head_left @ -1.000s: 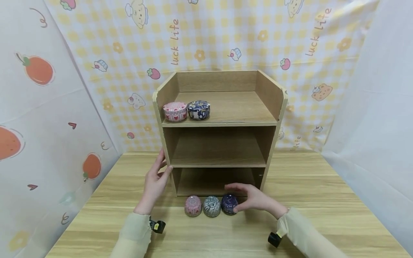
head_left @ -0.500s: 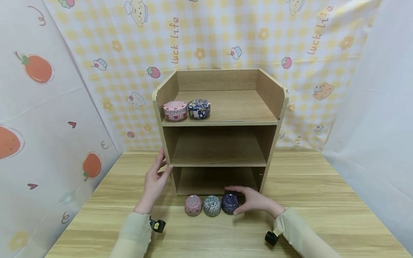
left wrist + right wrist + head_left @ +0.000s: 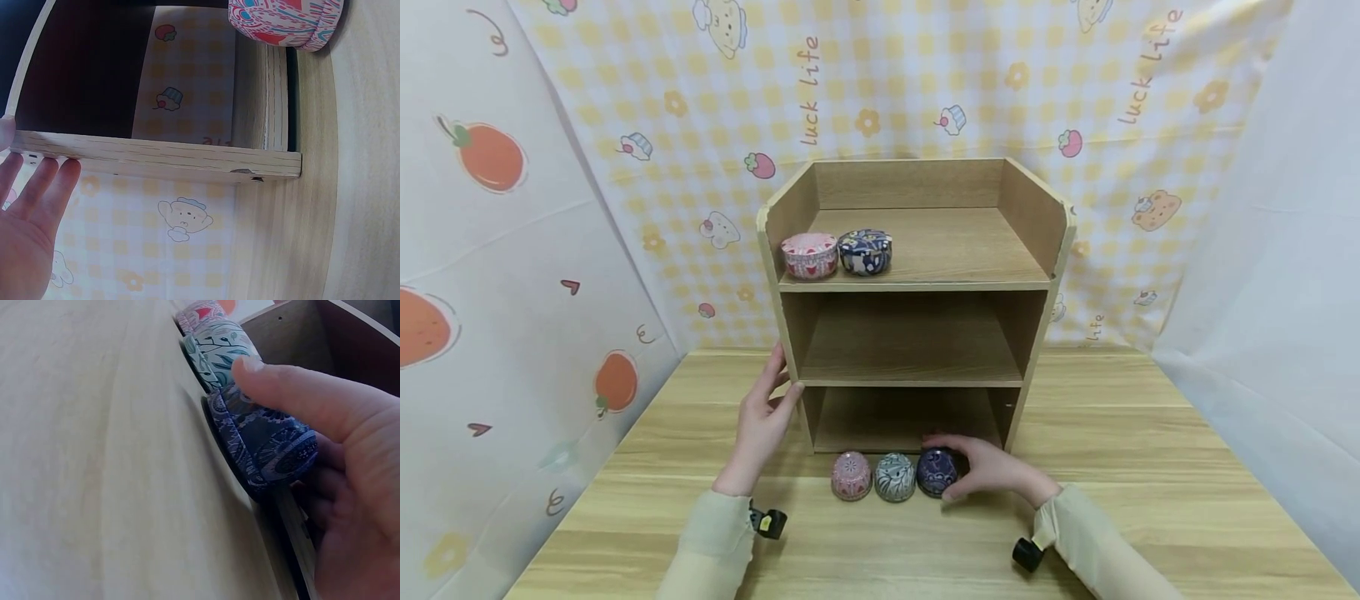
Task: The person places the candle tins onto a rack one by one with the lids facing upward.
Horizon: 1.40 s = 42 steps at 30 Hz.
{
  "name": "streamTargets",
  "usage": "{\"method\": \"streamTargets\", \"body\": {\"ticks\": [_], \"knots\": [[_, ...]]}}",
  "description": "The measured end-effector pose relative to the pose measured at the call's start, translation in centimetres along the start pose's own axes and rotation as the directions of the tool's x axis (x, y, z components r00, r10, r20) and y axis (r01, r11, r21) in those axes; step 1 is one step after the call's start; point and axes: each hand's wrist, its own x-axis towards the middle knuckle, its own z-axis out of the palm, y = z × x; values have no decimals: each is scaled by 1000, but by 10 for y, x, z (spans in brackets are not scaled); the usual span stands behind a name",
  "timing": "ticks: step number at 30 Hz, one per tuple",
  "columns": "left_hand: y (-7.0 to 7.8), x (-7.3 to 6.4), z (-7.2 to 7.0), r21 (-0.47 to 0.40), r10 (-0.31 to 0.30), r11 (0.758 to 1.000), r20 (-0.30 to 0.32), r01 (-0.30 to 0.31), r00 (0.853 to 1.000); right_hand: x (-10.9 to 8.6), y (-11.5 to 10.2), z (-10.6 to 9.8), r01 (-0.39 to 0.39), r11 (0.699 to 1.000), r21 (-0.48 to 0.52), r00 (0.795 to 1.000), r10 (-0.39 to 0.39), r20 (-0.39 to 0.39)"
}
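Note:
A small wooden shelf unit stands on the table. My left hand grips its left side panel, thumb at the front edge and fingers along the outer face; the left wrist view shows the fingertips against the board. In front of the unit, three small round patterned tins stand in a row: a pink one, a green-and-white one and a dark blue one. My right hand holds the dark blue tin, thumb at the near side and fingers curled behind it, partly hidden.
On the unit's top shelf, at the left, sit a pink tin and a blue floral tin side by side. Below are two inner compartments. A checked cloth hangs behind, with white cloths at both sides.
The right hand has shifted slightly left and closer around the dark blue tin. The left hand stays at the side panel. The head view has moved slightly.

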Motion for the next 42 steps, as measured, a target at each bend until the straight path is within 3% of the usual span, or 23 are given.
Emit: {"method": "streamTargets", "body": {"ticks": [6,21,34,42], "knots": [[0,0,1,7,1,1000,3,-1,1000,0,0,2,52,997,-51,999,-52,-14],[7,1,1,36,5,999,-9,-5,1000,0,-1,4,71,996,-57,997,-73,-28],[5,0,0,38,-1,999,-1,1,1000,-2,-1,5,50,998,-31,998,-51,-37],[4,0,0,47,8,999,1,-8,1000,-3,-5,-1,-38,999,-11,996,37,-78]]}}
